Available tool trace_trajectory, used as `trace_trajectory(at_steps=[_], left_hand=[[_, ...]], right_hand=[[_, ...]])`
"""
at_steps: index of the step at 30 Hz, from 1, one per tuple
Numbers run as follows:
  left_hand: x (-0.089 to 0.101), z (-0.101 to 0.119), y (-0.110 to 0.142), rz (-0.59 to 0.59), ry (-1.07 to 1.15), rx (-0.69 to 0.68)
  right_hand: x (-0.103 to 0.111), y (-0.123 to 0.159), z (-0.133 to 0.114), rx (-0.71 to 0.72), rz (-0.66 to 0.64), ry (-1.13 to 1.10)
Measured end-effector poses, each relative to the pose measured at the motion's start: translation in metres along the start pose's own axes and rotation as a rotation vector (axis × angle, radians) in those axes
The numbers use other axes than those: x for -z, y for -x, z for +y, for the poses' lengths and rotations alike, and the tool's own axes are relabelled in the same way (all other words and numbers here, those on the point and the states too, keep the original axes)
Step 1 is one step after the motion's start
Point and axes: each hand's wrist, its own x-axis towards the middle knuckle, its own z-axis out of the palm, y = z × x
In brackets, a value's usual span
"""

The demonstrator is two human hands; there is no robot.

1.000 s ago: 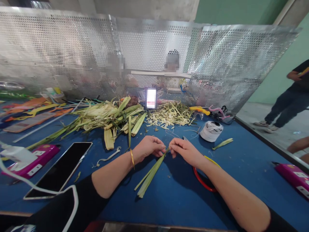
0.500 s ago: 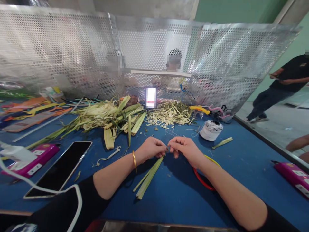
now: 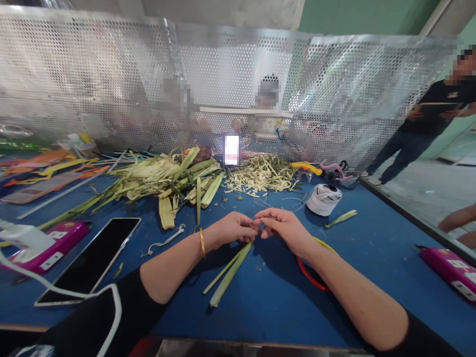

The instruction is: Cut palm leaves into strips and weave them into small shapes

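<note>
My left hand point(image 3: 238, 227) pinches the upper end of a small bundle of pale green leaf strips point(image 3: 232, 277). The strips fan out toward me, down to the blue tabletop. Fingertip to fingertip with it, my right hand point(image 3: 280, 225) is closed at the same end, and what lies between its fingers is hidden. Beneath my right forearm shows a red and yellow looped handle point(image 3: 310, 275), partly covered. Beyond the right hand stands a spool of white thread point(image 3: 324, 200), with loose thread trailing left of it.
A heap of long leaves point(image 3: 159, 178) and a pile of chopped bits point(image 3: 262, 176) lie at the back. On the left are a dark phone point(image 3: 91, 260) and a magenta power bank point(image 3: 69, 240) with a white cable. A perforated screen point(image 3: 230, 69) borders the table; a person point(image 3: 420, 114) stands right.
My right hand's fingers have shifted slightly left, up against the left fingertips. The leaf bundle has hardly moved. At the right, the standing person has changed position and now shows more fully.
</note>
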Motion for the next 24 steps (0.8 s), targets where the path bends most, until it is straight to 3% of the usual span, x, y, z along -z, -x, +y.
trace_trajectory(at_steps=[4,9,11,15,24], left_hand=[[-0.001,-0.001,-0.001,0.066,0.009,0.003],[-0.001,-0.001,-0.003,0.161,0.067,0.078],[-0.001,0.0,-0.003,0.175,0.081,0.089],[-0.001,0.001,-0.001,0.188,0.107,0.079],[-0.001,0.0,-0.001,0.203,0.109,0.069]], right_hand=[[0.002,-0.001,-0.001,0.026,-0.034,0.014],[0.01,-0.003,-0.002,0.18,0.171,0.384],[0.012,-0.003,-0.003,0.146,0.114,0.513],[0.011,-0.001,0.001,0.01,-0.046,0.518],[0.003,-0.004,0.009,0.043,0.002,0.552]])
